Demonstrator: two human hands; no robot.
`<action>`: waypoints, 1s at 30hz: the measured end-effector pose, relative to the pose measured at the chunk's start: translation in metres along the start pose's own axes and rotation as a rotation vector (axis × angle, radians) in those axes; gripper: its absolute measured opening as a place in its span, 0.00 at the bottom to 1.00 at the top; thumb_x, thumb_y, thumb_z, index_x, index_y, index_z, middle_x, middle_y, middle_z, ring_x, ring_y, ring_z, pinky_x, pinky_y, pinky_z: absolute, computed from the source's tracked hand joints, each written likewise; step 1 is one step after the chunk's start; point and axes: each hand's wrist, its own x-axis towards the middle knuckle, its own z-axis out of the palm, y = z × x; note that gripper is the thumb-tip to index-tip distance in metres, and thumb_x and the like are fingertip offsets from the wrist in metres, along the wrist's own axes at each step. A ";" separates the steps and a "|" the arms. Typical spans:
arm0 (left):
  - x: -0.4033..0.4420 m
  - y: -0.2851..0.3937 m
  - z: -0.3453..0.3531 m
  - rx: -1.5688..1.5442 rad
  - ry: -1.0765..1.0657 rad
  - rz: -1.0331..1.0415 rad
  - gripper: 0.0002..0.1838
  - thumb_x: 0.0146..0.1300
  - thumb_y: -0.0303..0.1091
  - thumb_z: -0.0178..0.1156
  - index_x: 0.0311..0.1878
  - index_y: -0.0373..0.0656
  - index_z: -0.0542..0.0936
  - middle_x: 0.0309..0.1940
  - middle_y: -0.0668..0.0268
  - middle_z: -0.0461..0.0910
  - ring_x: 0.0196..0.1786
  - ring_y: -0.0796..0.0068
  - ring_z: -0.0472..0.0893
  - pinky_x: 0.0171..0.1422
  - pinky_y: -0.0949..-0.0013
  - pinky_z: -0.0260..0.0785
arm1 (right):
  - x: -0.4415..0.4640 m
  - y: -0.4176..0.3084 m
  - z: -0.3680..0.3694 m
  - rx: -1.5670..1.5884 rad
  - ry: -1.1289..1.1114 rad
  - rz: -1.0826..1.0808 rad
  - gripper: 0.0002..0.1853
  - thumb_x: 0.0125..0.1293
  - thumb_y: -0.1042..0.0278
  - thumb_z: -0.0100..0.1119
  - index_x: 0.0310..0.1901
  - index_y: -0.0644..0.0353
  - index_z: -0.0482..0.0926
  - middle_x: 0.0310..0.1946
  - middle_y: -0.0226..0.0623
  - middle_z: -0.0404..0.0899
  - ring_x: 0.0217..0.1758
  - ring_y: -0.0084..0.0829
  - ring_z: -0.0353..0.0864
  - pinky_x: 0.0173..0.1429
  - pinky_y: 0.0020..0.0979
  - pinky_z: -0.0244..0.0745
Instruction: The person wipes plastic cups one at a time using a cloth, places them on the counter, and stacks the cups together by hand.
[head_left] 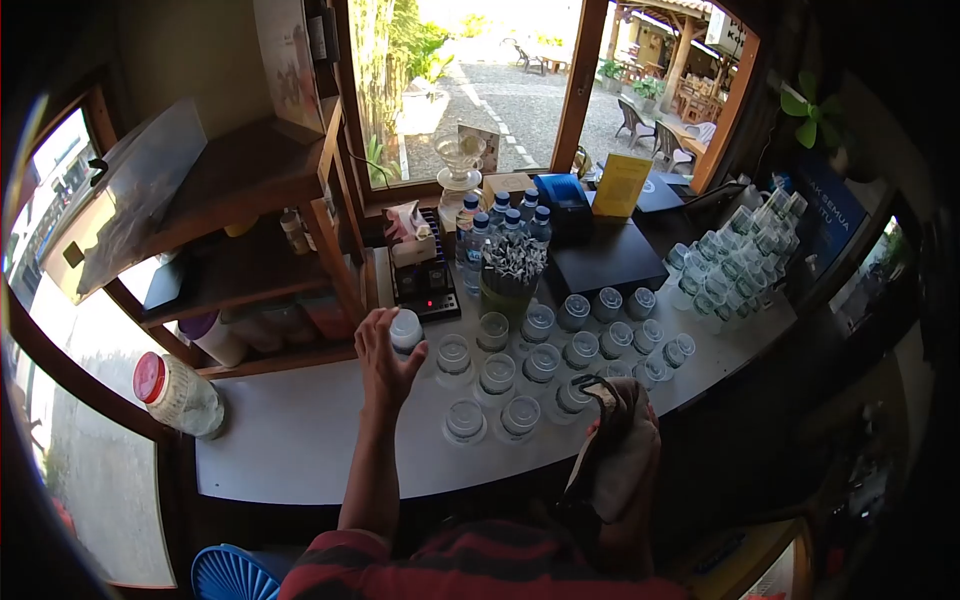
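My left hand (388,355) is curled round a whitish upside-down cup (406,332) at the left end of the rows of cups. Its thumb is on the near side of the cup and its fingers are at the left. Under my right hand (648,420), mostly hidden behind it, hangs a beige cloth (612,460) with a dark edge, which the hand grips near the counter's front. Several clear cups (497,373) stand upside down between my hands, and one clear cup (574,395) is partly covered by the cloth.
Stacked cups (735,255) stand at the right end of the white counter (290,440). Water bottles (474,250), a container of wrapped straws (510,285) and a black box (608,262) are at the back. A red-lidded jar (180,395) and a wooden shelf (230,270) are at left.
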 end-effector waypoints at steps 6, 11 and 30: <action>0.026 -0.057 0.016 -0.286 -0.395 -0.216 0.39 0.46 0.35 0.78 0.63 0.35 0.73 0.60 0.49 0.77 0.64 0.48 0.76 0.67 0.52 0.66 | -0.002 -0.003 0.027 -0.363 0.103 -0.226 0.22 0.81 0.51 0.33 0.58 0.55 0.73 0.46 0.36 0.80 0.45 0.29 0.81 0.49 0.33 0.80; 0.052 -0.029 -0.015 -0.275 -0.177 -0.141 0.42 0.52 0.33 0.77 0.68 0.34 0.67 0.60 0.48 0.77 0.61 0.56 0.80 0.65 0.60 0.71 | 0.001 -0.010 0.009 -0.338 0.028 -0.075 0.26 0.79 0.44 0.37 0.64 0.54 0.70 0.54 0.36 0.77 0.51 0.32 0.81 0.56 0.36 0.78; -0.077 0.197 -0.010 -0.908 -0.451 -0.026 0.40 0.63 0.46 0.64 0.73 0.34 0.63 0.63 0.49 0.71 0.68 0.55 0.72 0.71 0.60 0.60 | 0.012 0.002 0.006 -0.551 -0.046 -0.162 0.30 0.79 0.48 0.43 0.69 0.67 0.65 0.54 0.43 0.78 0.59 0.39 0.77 0.61 0.38 0.73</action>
